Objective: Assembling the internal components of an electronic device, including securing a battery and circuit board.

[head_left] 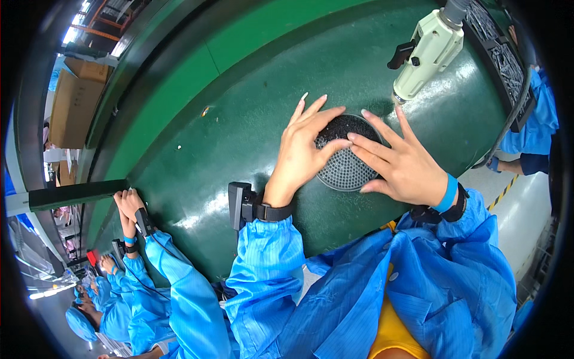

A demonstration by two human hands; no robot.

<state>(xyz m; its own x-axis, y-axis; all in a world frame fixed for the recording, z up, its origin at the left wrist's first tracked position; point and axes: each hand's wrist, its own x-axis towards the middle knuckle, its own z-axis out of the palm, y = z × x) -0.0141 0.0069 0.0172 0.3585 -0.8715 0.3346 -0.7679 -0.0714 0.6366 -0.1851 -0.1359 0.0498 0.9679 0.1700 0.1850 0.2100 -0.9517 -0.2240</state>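
Note:
A round dark tray (342, 170) dotted with many small holes lies on the green work table. Small black pieces (348, 124) are heaped on its far part; they are too small to name. My left hand (305, 143) is at the tray's left side, fingers spread, with its index finger along the far rim and its thumb reaching over the middle. Over the right side lies my right hand (402, 160), fingers spread, its thumb by the near rim. Two of its fingertips meet or nearly meet my left thumb. Whether a small piece is between them is hidden.
A pale electric screwdriver (427, 57) hangs just beyond my right hand. Black bins of metal parts (501, 63) line the right edge. At the left, a co-worker's hands (128, 202) rest near a dark bar (78, 195). A cardboard box (81, 102) stands beyond the table.

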